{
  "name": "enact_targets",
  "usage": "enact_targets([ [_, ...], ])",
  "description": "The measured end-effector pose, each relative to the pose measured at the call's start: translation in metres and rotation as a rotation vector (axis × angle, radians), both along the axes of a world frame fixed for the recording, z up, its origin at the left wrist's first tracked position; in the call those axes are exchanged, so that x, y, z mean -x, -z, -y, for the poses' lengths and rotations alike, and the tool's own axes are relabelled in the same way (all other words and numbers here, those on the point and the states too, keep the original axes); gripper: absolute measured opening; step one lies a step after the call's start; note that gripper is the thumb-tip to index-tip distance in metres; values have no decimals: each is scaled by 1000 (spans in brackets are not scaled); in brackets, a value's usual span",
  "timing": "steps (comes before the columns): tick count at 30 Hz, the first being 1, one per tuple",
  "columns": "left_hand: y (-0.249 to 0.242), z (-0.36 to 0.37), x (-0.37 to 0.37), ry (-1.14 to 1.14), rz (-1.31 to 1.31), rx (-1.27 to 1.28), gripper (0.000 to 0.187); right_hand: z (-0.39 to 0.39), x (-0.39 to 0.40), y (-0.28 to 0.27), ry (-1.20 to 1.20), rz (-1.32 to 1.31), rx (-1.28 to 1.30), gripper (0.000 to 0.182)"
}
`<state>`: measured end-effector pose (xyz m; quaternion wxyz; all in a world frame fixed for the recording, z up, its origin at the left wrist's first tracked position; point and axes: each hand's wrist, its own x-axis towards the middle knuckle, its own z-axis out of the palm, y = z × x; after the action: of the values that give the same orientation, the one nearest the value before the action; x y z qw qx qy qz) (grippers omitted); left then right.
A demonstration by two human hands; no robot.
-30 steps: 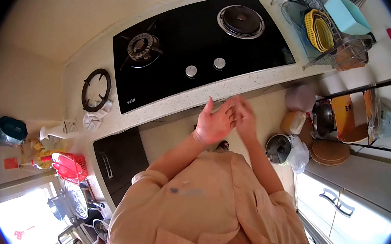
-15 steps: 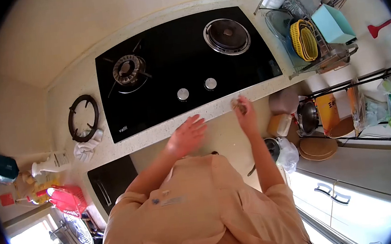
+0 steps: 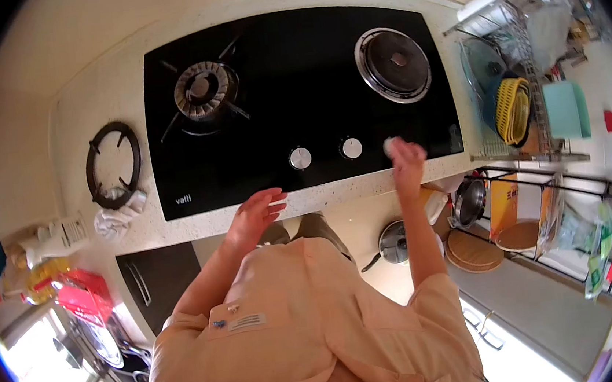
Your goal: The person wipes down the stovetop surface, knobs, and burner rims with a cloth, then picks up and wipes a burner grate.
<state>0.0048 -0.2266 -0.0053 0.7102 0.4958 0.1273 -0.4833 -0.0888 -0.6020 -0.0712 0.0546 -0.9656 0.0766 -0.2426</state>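
My left hand [image 3: 253, 217] hovers at the front edge of the counter, fingers apart, with nothing in it. Over the front right part of the black cooktop [image 3: 288, 82], my right hand [image 3: 408, 163] is closed around a small pale wad [image 3: 390, 146], too blurred to name. Just left of that hand is a silver knob [image 3: 351, 148], with a second knob [image 3: 301, 158] beside it. A gas burner [image 3: 200, 90] sits at the cooktop's left, and a round hot plate [image 3: 393, 63] at its right.
A black pan support ring [image 3: 90, 167] and a crumpled white cloth [image 3: 120, 215] lie on the counter to the left. At the right stands a wire dish rack [image 3: 529, 59] holding yellow baskets [image 3: 513, 110]. Below it, a shelf bears boards and a pan [image 3: 471, 201].
My right hand has moved forward from the counter's front edge to over the cooktop, still holding the small wad. The left hand has shifted left. The view has also shifted.
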Motion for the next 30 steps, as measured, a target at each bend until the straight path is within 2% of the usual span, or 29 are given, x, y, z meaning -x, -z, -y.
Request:
enact_targets([
  [1,0,3,-1,-5,5,2,39,6,-24,-19,94,39,-78,30],
  [3,4,12,2,-62,-12,-4,38,15,-67,-15,-85,68,-269,26],
  [5,5,21,0,-106,-32,-8,38,-13,-100,-23,-370,-9,-475,24],
  [7,3,28,2,-144,-79,-25,38,-21,-129,-32,-420,-170,-600,26],
  [8,5,29,3,-157,-82,-22,38,-24,-141,-34,-471,-174,-630,24],
  [12,17,29,6,-202,-99,4,40,-13,-142,-33,-729,-297,-495,24],
  [14,19,28,4,-220,-108,16,40,7,-108,-37,-681,-361,-497,30],
  [18,20,18,2,-295,-129,17,38,45,-33,-59,-608,-617,-496,29],
  [21,19,8,0,-336,-120,19,36,39,-45,-85,-614,-685,-480,27],
  [23,18,3,-2,-342,-104,17,35,5,-85,-95,-606,-456,-549,28],
  [24,21,0,-2,-350,-117,22,35,-17,-107,-94,-591,-424,-617,29],
  [27,17,-4,-5,-337,-99,35,36,-82,-144,-71,-515,-321,-494,33],
  [29,14,-6,-6,-323,-93,36,36,-109,-136,-46,-413,-381,-387,38],
  [30,13,-8,-8,-314,-89,42,37,-114,-121,-37,-393,-289,-375,37],
])
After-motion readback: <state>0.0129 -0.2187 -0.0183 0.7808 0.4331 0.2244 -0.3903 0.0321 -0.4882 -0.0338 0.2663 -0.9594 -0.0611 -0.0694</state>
